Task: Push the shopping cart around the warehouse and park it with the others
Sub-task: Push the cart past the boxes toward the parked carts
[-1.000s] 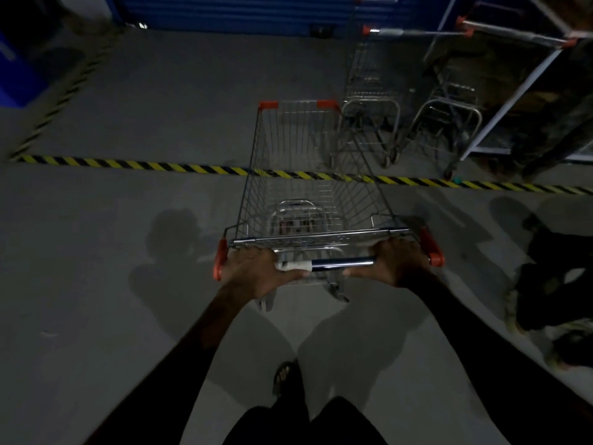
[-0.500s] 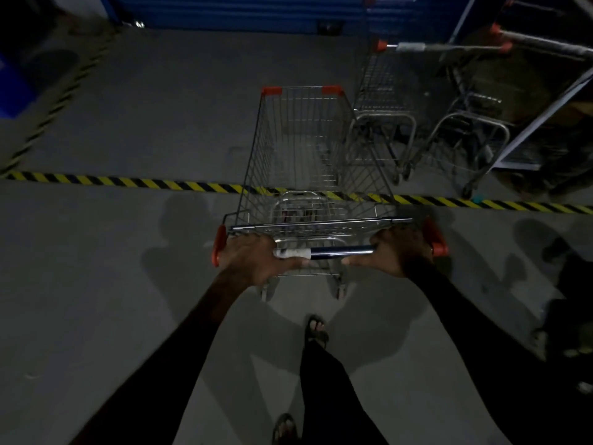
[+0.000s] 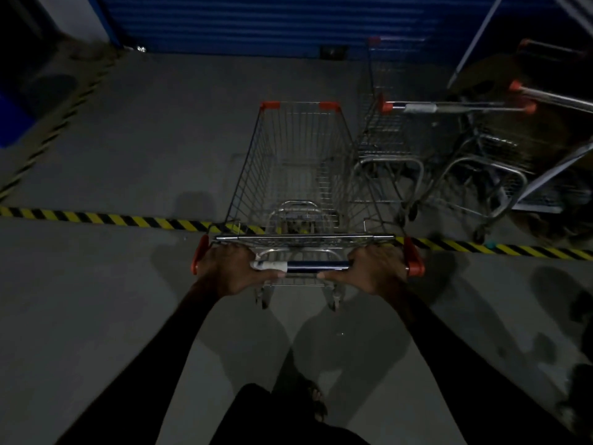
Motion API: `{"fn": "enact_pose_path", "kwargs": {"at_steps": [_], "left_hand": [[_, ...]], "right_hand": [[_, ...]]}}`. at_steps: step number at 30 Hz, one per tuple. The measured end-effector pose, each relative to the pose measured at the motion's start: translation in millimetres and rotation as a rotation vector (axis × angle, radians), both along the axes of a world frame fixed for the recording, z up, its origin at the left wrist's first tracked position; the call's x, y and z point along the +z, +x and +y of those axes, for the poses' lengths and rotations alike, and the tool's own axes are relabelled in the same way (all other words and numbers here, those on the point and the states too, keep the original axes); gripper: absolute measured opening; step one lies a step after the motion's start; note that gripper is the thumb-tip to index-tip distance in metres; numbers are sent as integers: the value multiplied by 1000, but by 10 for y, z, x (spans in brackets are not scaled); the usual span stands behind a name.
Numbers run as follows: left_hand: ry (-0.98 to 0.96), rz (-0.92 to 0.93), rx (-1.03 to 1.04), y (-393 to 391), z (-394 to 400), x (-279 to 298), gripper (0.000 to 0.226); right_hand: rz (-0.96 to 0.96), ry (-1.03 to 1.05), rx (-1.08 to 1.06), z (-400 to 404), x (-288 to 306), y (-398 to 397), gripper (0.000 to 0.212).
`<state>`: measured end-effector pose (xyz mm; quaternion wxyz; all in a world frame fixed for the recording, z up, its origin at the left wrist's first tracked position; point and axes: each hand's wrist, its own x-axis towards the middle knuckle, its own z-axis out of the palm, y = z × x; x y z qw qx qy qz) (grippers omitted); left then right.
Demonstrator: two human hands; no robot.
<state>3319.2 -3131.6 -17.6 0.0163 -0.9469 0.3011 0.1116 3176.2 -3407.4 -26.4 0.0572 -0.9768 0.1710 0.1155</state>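
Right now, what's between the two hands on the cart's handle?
In the head view, only the handle bar runs between the left hand and the right hand: a dark blue stretch with a white wrapped patch beside the left hand.

scene dim and underexposed overall. grey floor (image 3: pixel 96 316) carries several overlapping soft shadows fanning toward the camera and sideways, indicating multiple overhead sources. faint glints on shopping cart (image 3: pixel 301 175) wire. motion blur on parked carts (image 3: pixel 449 149) and left edge. wide-angle bending of hazard tape (image 3: pixel 112 218); corners fall to near black.
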Motion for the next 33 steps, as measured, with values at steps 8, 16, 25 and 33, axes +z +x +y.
{"fn": "enact_pose_path", "kwargs": {"at_steps": [8, 16, 25, 33], "left_hand": [[30, -3, -45, 1416, -421, -107, 99], [24, 19, -114, 2854, -832, -24, 106], [0, -31, -212, 4190, -1413, -124, 108], [46, 19, -230, 4999, -1962, -36, 96]], "right_hand": [[-45, 3, -70, -305, 9, 1204, 99], [-93, 13, -161, -558, -53, 2459, 113], [-128, 64, -262, -1008, -106, 3526, 91], [-189, 140, -250, -1485, -223, 4318, 82]]}}
